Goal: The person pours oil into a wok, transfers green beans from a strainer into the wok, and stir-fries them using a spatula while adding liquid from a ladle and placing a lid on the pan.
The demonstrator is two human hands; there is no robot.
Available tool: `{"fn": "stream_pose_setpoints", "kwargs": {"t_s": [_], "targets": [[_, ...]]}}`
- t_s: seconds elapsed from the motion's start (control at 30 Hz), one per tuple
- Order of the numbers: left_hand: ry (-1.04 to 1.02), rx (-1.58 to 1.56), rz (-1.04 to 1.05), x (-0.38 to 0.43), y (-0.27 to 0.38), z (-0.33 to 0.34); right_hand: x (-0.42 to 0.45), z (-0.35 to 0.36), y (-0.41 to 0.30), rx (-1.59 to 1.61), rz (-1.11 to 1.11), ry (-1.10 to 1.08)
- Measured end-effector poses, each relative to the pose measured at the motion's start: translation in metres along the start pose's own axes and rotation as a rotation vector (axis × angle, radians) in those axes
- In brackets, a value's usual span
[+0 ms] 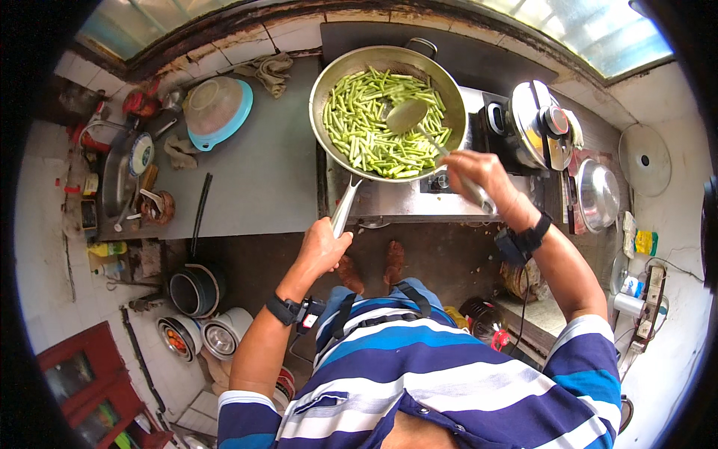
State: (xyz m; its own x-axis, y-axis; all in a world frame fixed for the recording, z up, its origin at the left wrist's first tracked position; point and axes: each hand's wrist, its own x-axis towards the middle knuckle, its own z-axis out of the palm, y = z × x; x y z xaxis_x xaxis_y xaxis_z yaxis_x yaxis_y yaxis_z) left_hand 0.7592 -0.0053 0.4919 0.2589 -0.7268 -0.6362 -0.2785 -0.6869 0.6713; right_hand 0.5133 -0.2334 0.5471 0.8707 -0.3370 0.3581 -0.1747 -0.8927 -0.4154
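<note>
A wide metal wok [317, 130] sits over the stove, full of cut green bean pieces [359, 106]. My left hand [321, 247] is closed around the wok's long metal handle [346, 207], on the side nearest me. In my right hand [477, 173] is a metal cooking spatula [407, 116], held by its shaft and grip. The spatula's blade is over the beans, right of the wok's middle, and blurred pieces show just beyond it. My right hand is just outside the wok's right front rim.
On the right stand a pressure cooker [533, 126] and a metal basin [599, 193]. A blue-rimmed basket or cover [221, 112], a cloth [269, 73] and chopsticks [202, 205] lie on the grey counter [269, 163] to the left. Lower left are several pots and buckets [193, 292].
</note>
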Motion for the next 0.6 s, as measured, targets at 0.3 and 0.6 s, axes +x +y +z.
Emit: {"fn": "stream_pose_setpoints", "kwargs": {"t_s": [0.3,0.6], "targets": [[0.053,-0.010,0.032,-0.002,-0.004,0.000,0.048,-0.094,-0.056,0.616,0.700,-0.131],[0.042,0.002,0.047,-0.003,0.002,0.000,0.023,0.008,-0.001,0.302,0.542,0.242]]}}
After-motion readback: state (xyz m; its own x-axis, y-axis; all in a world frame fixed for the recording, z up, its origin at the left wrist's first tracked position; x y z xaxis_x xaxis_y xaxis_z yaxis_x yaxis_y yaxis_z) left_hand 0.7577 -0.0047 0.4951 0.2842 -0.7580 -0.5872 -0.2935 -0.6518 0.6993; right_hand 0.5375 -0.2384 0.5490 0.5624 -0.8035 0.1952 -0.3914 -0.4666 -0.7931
